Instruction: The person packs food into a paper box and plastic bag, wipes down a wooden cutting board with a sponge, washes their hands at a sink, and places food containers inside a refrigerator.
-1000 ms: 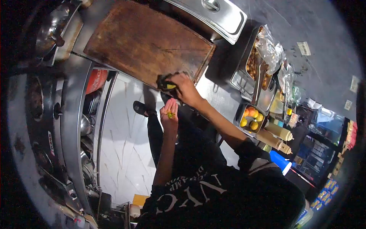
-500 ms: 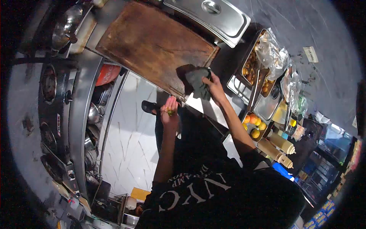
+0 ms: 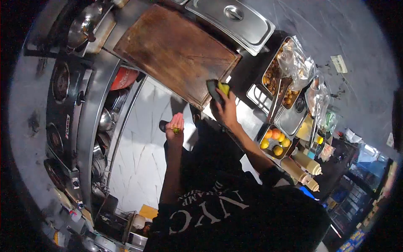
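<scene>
My left hand point(image 3: 174, 127) is held palm up over the floor gap, its fingers extended and slightly cupped. Small green and yellowish scraps point(image 3: 176, 130) rest in its palm. My right hand point(image 3: 227, 109) grips a folded dark cloth point(image 3: 215, 91) with a yellow-green part showing, at the near right corner of the brown cutting board point(image 3: 176, 52). The board's worn surface carries dark stains.
Beyond the board lies a steel lidded pan point(image 3: 247, 25). To the right are a tray of small browned pieces point(image 3: 273, 75), foil point(image 3: 298, 63), a fruit tray point(image 3: 275, 140) and squeeze bottles point(image 3: 306, 161). Burners point(image 3: 62, 84) line the left.
My right hand has drawn the cloth slightly left and down, and its yellow-green part now shows. My left hand has moved left and a little down, away from the board, still carrying the scraps.
</scene>
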`<state>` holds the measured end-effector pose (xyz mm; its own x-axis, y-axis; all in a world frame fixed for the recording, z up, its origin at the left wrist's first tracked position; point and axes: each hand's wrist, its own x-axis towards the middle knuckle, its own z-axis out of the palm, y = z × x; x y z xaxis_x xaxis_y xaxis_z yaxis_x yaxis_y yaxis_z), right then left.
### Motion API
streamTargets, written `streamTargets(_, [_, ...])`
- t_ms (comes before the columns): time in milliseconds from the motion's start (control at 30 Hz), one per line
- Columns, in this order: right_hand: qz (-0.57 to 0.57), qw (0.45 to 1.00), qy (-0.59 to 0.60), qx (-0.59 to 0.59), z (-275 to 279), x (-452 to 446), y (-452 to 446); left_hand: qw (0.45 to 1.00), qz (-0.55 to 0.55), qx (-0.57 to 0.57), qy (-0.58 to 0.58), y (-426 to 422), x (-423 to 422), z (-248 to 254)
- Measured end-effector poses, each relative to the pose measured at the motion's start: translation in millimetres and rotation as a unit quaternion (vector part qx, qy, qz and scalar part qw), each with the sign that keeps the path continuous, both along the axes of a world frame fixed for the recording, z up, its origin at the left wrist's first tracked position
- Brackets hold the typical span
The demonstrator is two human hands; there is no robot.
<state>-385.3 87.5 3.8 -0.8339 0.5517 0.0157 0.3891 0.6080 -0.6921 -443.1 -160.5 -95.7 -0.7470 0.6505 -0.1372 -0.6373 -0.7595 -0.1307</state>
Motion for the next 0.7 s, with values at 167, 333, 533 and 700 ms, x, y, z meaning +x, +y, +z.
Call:
streamTargets(167, [-0.103,0.994,-0.027,0.028,6.2,96.6,7.0,0.971,0.024,-0.188,-0.144,-17.8,7.2,63.7])
streamTargets(333, [-0.224,0.967,0.097,-0.079,-25.5,146.6,22.1,0.907,0.003,-0.384,0.173,-58.6,14.5,32.8])
streamTargets(533, [-0.113,0.96,-0.005,0.256,-7.6,145.9,-44.1,0.975,0.176,0.072,-0.119,-160.5,17.3,67.6])
streamTargets(700, [0.094,0.963,0.049,0.248,-55.9,102.5,-176.1,0.884,0.367,-0.126,0.26,-302.4,35.3,112.5])
